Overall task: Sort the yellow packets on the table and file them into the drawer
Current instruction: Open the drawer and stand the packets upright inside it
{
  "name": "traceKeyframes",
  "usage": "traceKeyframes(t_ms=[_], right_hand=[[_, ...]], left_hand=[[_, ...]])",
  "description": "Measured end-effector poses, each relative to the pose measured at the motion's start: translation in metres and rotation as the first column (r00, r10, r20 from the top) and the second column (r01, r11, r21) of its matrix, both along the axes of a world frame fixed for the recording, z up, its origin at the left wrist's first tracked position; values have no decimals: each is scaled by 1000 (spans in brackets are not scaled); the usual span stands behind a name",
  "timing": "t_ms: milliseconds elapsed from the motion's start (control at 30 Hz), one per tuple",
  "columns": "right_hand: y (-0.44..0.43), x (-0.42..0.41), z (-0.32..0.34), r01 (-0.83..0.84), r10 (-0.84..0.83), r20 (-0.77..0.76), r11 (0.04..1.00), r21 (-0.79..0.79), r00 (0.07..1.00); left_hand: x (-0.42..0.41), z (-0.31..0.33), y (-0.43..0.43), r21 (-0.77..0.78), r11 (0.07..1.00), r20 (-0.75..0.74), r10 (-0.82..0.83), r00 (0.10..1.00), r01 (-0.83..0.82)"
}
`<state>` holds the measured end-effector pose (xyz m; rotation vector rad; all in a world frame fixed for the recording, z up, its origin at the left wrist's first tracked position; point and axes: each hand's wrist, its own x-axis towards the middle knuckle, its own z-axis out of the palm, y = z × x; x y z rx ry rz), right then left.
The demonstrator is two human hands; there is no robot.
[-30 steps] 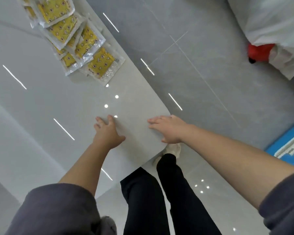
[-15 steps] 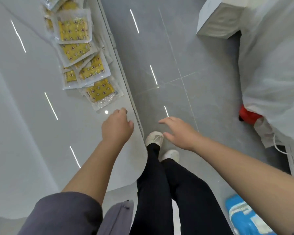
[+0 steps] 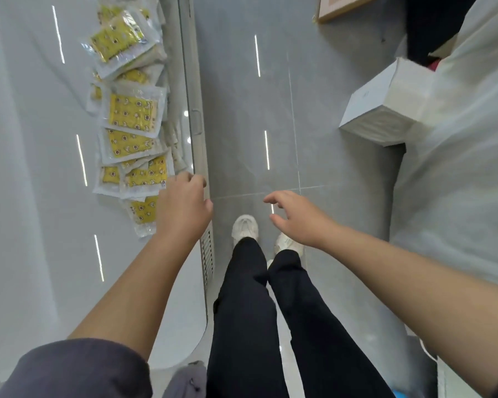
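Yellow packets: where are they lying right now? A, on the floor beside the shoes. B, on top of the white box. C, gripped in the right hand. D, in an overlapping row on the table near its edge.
D: the yellow packets overlap one another on the table close to its edge, while the right hand hangs empty over the floor.

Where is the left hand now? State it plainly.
In the head view, the left hand sits left of centre at the right edge of the table, over the near end of the yellow packets.
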<state>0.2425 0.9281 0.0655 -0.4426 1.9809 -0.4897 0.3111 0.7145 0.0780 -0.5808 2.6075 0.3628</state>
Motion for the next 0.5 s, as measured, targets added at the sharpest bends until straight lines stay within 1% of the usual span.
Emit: traceKeyframes(t_ms=[67, 133, 167, 200, 267, 333, 367, 433, 500], right_hand=[[-17, -22, -6, 9, -10, 32, 1000, 29, 999], [-41, -45, -15, 5, -8, 67, 999, 54, 998], [-54, -58, -20, 16, -22, 88, 998, 67, 996], [-68, -71, -25, 41, -51, 116, 996, 84, 992], [-96, -98, -38, 122, -139, 160, 987, 109, 977], [-122, -123, -54, 225, -247, 185, 965, 133, 951], [-133, -134, -64, 263, -287, 193, 954, 144, 938], [-154, -155, -87, 303, -332, 207, 939, 160, 920], [-169, -171, -106, 362, -397, 246, 916, 174, 885]], left_hand=[[-19, -2, -16, -95, 991, 13, -89, 996, 90], [-45, -5, -31, -204, 945, 95, -242, 966, 257], [-62, -6, -37, -240, 903, 174, -322, 930, 358], [-79, -8, -43, -272, 841, 261, -404, 877, 468], [-115, -15, -57, -329, 680, 415, -519, 747, 656], [-147, -25, -72, -368, 527, 540, -549, 638, 766], [-159, -32, -79, -375, 477, 599, -529, 601, 795], [-175, -47, -91, -358, 427, 694, -473, 543, 830], [-184, -60, -94, -328, 418, 747, -435, 503, 847]])
